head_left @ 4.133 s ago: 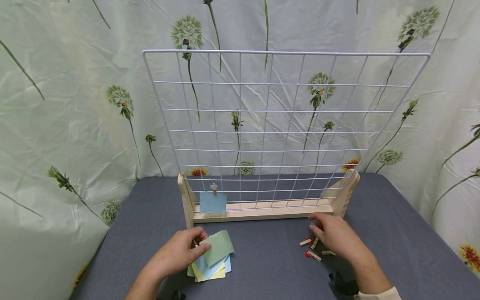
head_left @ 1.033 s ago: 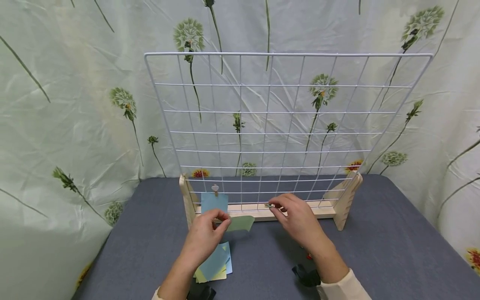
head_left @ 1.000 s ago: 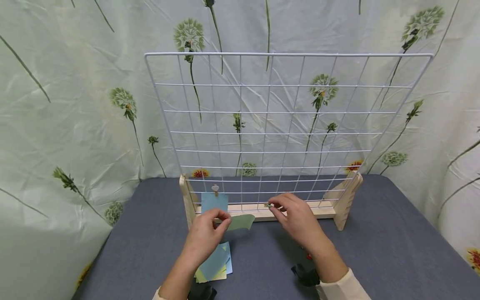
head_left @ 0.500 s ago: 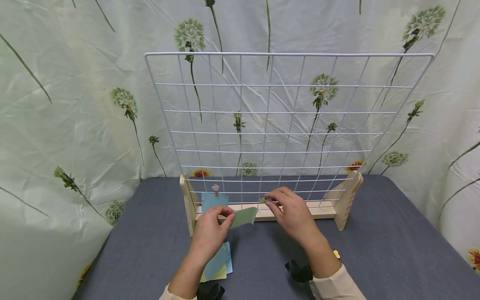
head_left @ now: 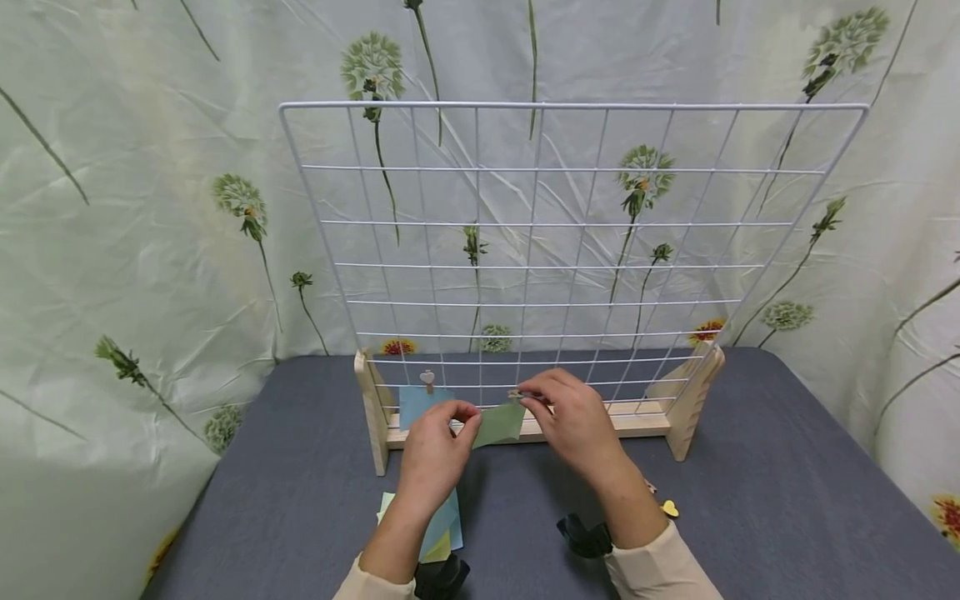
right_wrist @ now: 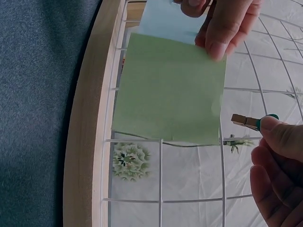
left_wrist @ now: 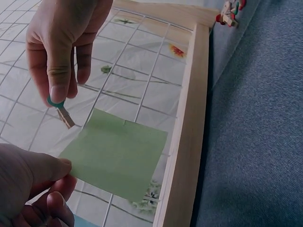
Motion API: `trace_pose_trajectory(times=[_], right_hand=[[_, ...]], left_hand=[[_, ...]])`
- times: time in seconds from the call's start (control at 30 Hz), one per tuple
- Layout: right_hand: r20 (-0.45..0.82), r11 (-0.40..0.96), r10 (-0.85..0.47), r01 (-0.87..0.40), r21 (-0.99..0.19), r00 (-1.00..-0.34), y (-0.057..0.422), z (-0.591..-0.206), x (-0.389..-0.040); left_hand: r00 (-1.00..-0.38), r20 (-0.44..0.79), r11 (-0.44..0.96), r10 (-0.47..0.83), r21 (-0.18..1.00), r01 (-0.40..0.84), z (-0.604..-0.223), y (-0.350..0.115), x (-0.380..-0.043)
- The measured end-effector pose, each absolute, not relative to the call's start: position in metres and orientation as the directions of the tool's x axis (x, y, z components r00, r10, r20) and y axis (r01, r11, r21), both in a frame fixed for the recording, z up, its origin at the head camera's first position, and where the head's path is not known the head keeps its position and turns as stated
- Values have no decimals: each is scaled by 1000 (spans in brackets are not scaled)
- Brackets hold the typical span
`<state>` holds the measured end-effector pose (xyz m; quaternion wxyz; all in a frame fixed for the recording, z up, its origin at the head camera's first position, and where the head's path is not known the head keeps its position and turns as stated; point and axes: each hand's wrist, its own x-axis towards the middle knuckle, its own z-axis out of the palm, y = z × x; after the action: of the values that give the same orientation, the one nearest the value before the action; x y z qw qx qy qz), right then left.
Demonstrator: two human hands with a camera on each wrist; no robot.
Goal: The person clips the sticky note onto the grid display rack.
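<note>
My left hand (head_left: 437,450) pinches one corner of a green paper note (head_left: 498,425) between thumb and fingers, holding it up before the lower part of the white wire grid (head_left: 630,304). My right hand (head_left: 573,417) pinches a small wooden clothespin (right_wrist: 245,121) with a teal end. In the right wrist view, its wooden tip points toward the note's edge with a gap between them. Left of the green note, a blue note (head_left: 414,406) hangs on the grid from a clothespin with a whitish heart (head_left: 427,378), partly behind my left hand.
A wooden base (head_left: 637,425) supports the grid on the dark table. A pile of blue and yellow notes (head_left: 450,527) lies under my left forearm. Beside my right forearm lies a yellow-ended clothespin (head_left: 670,508); several clothespins (left_wrist: 229,14) show in the left wrist view.
Over the last second, my left hand has lifted the green note up and rightward toward the grid. My right hand has moved slightly up and left with the clothespin, closing on the note.
</note>
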<state>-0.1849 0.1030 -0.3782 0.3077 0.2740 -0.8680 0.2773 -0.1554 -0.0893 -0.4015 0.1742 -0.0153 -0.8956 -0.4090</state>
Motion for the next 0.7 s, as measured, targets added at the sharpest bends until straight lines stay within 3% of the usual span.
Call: trace_pose_trajectory(times=[0.7], right_hand=[[725, 741, -283, -623, -249, -628, 91, -376, -192]], left_hand=[[-935, 318, 642, -154, 752, 150, -399, -84, -172]])
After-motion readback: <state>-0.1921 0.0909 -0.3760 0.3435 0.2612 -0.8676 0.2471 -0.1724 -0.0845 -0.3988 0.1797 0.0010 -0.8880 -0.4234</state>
